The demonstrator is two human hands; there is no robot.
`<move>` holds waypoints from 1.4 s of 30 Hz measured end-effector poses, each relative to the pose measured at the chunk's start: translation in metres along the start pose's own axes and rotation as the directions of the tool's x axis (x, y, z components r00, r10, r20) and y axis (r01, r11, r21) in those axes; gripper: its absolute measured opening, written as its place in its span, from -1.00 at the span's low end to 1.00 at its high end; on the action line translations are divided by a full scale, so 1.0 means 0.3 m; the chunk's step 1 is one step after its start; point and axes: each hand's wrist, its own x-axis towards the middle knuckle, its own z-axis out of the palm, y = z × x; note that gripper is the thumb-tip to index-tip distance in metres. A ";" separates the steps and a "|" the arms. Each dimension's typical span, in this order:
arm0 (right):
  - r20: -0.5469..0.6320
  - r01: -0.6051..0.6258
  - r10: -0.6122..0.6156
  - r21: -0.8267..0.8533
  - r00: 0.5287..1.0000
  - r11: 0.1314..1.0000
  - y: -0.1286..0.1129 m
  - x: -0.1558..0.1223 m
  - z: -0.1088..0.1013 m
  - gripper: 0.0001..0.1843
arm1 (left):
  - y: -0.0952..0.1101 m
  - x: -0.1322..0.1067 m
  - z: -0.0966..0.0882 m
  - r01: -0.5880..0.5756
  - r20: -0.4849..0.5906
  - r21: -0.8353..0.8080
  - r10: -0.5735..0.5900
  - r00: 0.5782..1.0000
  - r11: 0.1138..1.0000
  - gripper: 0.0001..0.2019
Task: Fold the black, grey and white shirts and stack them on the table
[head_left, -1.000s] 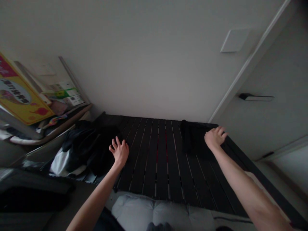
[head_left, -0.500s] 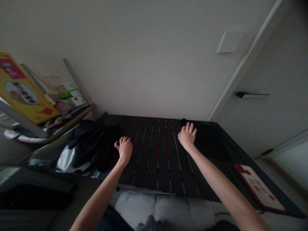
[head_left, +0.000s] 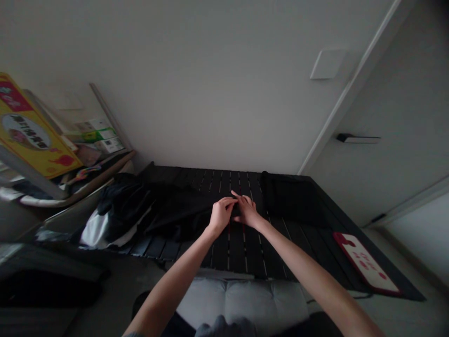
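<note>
left hand [head_left: 220, 216] half-curled, fingertips on the edge of the black cloth [head_left: 185, 210], right hand [head_left: 247, 211] touching it, partly open, grip on the cloth unclear | step: working that edge, judged | next: called for a firm pinch | slatted counter [head_left: 245, 262] below both hands | dark cloth [head_left: 291, 199] right of right hand

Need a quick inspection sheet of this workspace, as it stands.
surface: dark slatted panel, pale gaps between slats.
job's things: black cloth spread across the slats; second black cloth lying to the right.
grips: left hand and right hand at the first cloth's edge, fingertips close together; pinching cannot be told.
clutter: black-and-white clothing heap; red-and-white rectangular mat.
cables: thin dark cord near the front right corner.
surroundings: white wall, white door with black handle, grey tufted cushion.
</note>
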 end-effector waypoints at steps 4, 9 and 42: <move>-0.001 0.021 -0.023 0.436 1.000 0.900 0.030 -0.005 0.016 -0.48 | 0.097 0.008 0.030 0.002 0.114 -0.124 0.012 0.993 0.992 -0.71; -0.150 0.075 0.032 0.657 0.988 0.750 0.090 -0.026 -0.013 -0.62 | 0.114 -0.013 0.012 -0.051 0.211 -0.174 0.088 0.973 0.983 -0.65; -0.108 0.182 -0.198 -0.139 0.974 0.973 -0.165 0.001 -0.129 -0.31 | 0.015 -0.262 -0.085 -0.339 0.653 -0.034 0.278 0.704 0.940 -0.54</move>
